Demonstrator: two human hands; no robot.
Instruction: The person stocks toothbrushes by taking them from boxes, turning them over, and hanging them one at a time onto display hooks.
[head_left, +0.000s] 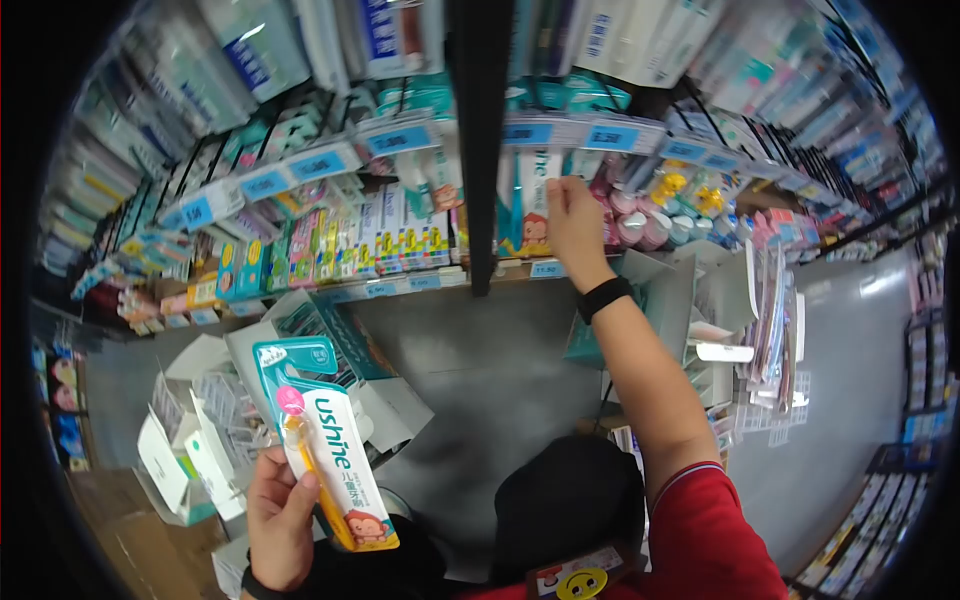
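Observation:
In my left hand is a packaged children's toothbrush, an orange brush on a white and teal card with a monkey picture. My thumb presses on its front, and the pack tilts to the left at the top. My right hand reaches to the shelf just right of the black post. Its fingers are closed at the edge of a similar packaged toothbrush with a teal brush, which stands upright under the price strip. The fingertips' exact hold is partly hidden.
A black post divides the shelves. Toothpaste boxes line the lower left shelf, and yellow figures sit at right. Opened cartons stand on the floor at left; another carton with packs stands at right.

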